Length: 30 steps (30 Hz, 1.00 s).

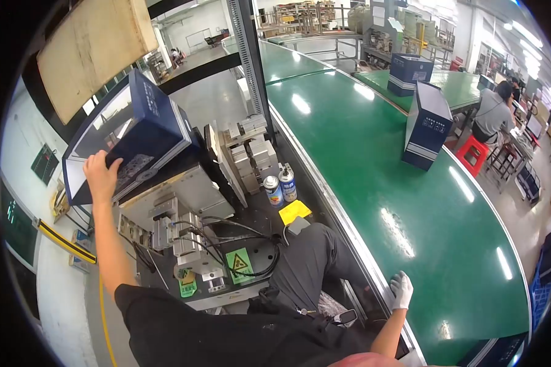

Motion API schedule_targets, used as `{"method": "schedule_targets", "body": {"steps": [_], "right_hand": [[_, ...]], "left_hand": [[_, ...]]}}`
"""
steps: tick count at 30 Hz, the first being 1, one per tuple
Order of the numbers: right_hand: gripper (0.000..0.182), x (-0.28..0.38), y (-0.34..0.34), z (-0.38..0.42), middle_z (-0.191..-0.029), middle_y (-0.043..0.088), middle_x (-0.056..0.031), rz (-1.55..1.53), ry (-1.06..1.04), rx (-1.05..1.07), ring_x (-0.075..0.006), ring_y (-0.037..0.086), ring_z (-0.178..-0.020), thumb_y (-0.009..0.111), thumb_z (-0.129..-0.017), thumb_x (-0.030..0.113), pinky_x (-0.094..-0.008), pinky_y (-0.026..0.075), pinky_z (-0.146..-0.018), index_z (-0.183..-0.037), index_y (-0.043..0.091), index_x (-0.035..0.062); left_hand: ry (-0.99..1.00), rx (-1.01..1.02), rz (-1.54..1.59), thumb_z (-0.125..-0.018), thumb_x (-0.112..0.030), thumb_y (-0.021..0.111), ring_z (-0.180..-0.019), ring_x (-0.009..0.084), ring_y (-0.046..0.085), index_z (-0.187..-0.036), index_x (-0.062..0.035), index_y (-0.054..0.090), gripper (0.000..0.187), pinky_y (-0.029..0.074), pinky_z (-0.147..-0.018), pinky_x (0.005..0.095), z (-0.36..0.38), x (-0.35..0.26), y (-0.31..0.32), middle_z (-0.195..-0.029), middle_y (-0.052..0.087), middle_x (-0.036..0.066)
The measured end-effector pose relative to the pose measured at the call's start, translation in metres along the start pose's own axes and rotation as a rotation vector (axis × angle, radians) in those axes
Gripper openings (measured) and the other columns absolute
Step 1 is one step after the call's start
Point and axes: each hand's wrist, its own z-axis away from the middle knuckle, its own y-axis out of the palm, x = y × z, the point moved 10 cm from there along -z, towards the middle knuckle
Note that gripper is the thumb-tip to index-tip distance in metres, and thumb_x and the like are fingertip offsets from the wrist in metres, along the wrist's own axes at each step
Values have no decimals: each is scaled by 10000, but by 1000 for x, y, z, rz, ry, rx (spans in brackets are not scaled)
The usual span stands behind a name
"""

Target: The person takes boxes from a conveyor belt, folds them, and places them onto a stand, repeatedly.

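My bare left hand [101, 174] grips the rim of a dark blue cardboard box [156, 116], fingers over the edge and thumb against its side. The box lies tilted with its open, pale inside facing left, over the metal block of a machine [183, 189]. A large beige board [95, 52] hangs just above it. My right hand [401, 290], in a whitish glove, rests at the near edge of the green conveyor belt [361, 202] with nothing visible in it.
Two more blue boxes [427, 125] [410, 74] stand farther along the belts. Two spray cans [273, 191] and a yellow cloth-like piece [294, 212] sit beside the machine, near black cables [251, 235]. A person [494, 113] sits by a red stool [472, 154] at right.
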Motion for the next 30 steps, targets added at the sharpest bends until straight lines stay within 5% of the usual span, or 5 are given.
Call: {"method": "schedule_targets", "body": {"steps": [8,16,19,22,30], "right_hand": [[408,-7,-19,6,-1036,643,-135,-17,-7,-75,-186,616,-797,529,-964,290,-287,505,-735,-1255,567,7],[353,8,-11,31,-1016,646,-119,168,-139,-126,-180,613,-803,511,-971,243,-285,503,-751,-1217,594,4],[321,13,-13,40,-1023,649,-114,289,-132,-184,-191,613,-828,501,-968,207,-295,499,-789,-1188,610,0],[301,18,-9,40,-1030,654,-116,472,-287,-163,-203,614,-848,506,-955,175,-299,493,-810,-1171,616,-3],[262,33,-9,61,-1034,660,-132,793,-522,-187,-246,614,-911,523,-911,90,-319,480,-859,-1130,628,-9]], "left_hand": [[-200,290,-91,-795,-293,674,-899,364,592,-1135,-93,583,405,474,-807,418,-51,33,65,-961,618,143],[-126,107,323,-808,-265,609,-998,321,608,-1173,-54,599,422,472,-886,408,-48,-164,125,-1102,642,127],[-141,811,673,-773,-181,556,-945,365,617,-1107,-33,631,373,508,-809,415,40,-306,166,-1061,652,182],[330,988,844,-796,-181,574,-1042,351,595,-1170,-10,562,411,494,-869,432,194,-440,252,-1212,585,173],[514,1478,709,-827,-279,577,-1050,345,602,-1150,-5,590,424,498,-849,426,317,-530,287,-1220,602,144]]}}
